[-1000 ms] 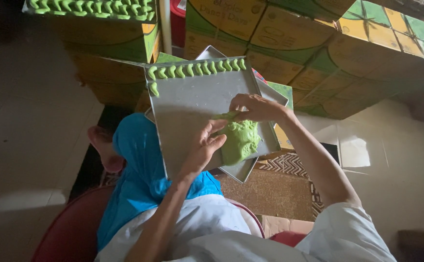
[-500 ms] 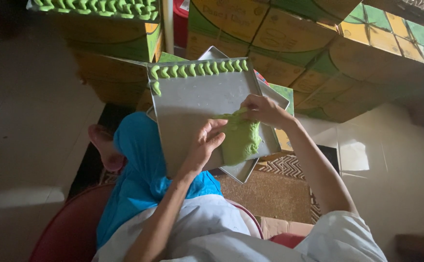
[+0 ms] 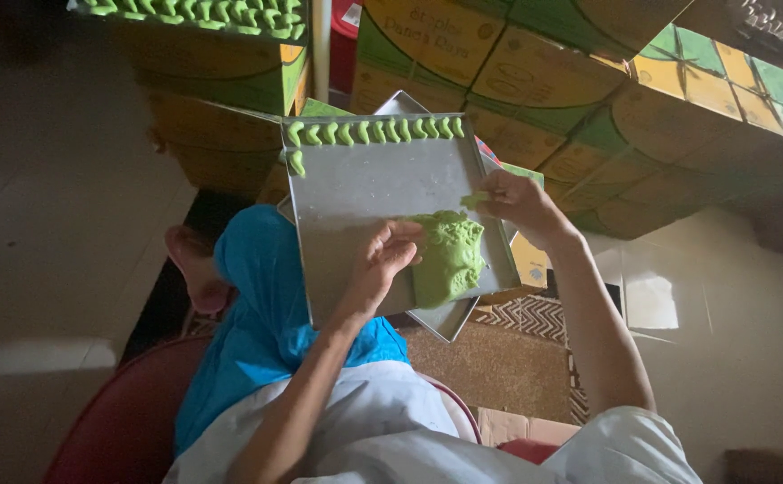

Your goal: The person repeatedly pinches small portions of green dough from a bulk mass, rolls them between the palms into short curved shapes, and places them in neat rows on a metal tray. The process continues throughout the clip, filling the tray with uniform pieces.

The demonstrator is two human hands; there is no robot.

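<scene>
There is one view only, from a camera worn on the person's head. It looks steeply down over the chest and both forearms, close to the work. The left hand and right hand sit near the middle, over a metal tray; stacked boxes fill the top beyond them.

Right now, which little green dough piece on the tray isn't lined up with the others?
The one at the tray's left edge: it sits alone below the row's end, while the other pieces stand side by side along the top edge.
</scene>
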